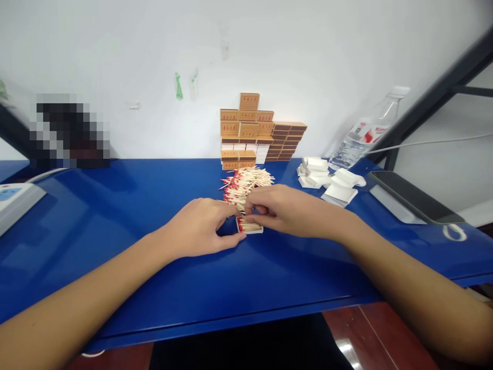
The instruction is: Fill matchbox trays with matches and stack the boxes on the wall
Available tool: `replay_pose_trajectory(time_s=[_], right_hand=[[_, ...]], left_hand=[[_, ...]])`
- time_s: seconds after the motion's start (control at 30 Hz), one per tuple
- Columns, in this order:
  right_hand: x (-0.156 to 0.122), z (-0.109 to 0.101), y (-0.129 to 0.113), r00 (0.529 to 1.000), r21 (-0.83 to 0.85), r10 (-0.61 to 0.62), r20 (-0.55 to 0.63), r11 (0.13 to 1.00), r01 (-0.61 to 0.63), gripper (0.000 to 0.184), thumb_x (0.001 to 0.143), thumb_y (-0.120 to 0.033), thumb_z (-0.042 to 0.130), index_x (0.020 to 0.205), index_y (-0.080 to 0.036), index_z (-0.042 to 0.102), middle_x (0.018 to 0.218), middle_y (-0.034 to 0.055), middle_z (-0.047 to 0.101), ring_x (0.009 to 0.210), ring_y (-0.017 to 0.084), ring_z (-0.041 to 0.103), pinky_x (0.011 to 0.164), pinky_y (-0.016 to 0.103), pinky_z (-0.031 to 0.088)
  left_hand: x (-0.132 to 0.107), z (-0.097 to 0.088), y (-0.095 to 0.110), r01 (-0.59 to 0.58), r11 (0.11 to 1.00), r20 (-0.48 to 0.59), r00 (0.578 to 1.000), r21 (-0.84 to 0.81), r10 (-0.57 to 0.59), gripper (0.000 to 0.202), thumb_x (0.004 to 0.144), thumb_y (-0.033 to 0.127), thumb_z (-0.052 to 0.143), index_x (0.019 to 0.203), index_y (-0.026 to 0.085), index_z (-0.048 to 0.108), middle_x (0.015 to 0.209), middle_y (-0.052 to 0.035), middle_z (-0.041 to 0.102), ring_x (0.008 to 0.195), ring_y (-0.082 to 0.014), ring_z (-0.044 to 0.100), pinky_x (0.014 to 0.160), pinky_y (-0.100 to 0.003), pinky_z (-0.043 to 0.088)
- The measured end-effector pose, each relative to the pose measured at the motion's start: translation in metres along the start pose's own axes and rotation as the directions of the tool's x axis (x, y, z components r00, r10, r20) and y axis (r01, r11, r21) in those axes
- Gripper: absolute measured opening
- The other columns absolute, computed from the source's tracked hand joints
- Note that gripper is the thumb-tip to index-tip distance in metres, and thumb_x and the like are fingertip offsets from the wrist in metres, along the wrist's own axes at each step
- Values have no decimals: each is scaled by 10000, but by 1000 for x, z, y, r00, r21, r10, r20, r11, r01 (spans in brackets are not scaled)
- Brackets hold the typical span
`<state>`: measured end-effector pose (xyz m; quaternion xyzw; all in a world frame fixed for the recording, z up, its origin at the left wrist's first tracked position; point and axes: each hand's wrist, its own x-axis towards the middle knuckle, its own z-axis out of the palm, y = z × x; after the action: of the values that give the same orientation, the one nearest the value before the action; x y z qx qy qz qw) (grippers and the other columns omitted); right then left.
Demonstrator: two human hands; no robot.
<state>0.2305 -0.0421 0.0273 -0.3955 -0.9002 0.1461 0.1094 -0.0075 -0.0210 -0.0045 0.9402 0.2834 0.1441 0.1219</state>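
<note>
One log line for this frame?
left hand: holds matchbox tray | right hand: fingers on matches in tray | match pile: behind tray

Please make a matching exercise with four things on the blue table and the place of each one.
Things:
1. water bottle
2. stack of matchboxes
3. white trays
4. tray with matches

Places:
A. between the left hand and the right hand
B. against the wall, behind the loose matches
C. far right, near the black frame
D. right of the loose matches, in front of the bottle

Pairs: 1-C, 2-B, 3-D, 4-A
</note>
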Motion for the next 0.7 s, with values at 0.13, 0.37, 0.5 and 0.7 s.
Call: replay_pose_trajectory(time_s=[0.13,0.37,0.5,0.7], right_hand=[[4,9,0,1000,25,1,16,1000,-1,125,967,-187,614,849,-188,575,819,2,605,683,128,454,642,283,305],[0,4,1,998,20,25,65,999,-27,145,1004,-254,579,871,-196,576,832,11,621,695,136,477,636,289,309],[-3,-12,7,998,-74,48,-33,996,-50,262,1045,-321,505,832,-193,586,801,24,623,687,146,489,639,302,307],[-10,-26,29,961,-200,273,45,945,-259,282,965,-414,618,780,-203,594,717,16,625,609,141,479,599,309,289]], left_hand=[[1,0,0,-5,1000,-3,1000,9,5,272,933,427,668,1006,179,752,631,46,563,531,-112,470,558,-274,330],[2,0,2,-10,1000,-14,1000,9,10,254,925,425,676,949,180,740,643,41,582,533,-107,476,550,-268,331],[0,1,0,-17,999,-55,998,-33,15,268,920,435,691,982,180,751,626,50,575,532,-105,480,557,-265,341],[1,3,2,-17,995,-27,1000,-97,15,238,902,418,713,957,190,758,587,67,544,526,-97,482,565,-260,345]])
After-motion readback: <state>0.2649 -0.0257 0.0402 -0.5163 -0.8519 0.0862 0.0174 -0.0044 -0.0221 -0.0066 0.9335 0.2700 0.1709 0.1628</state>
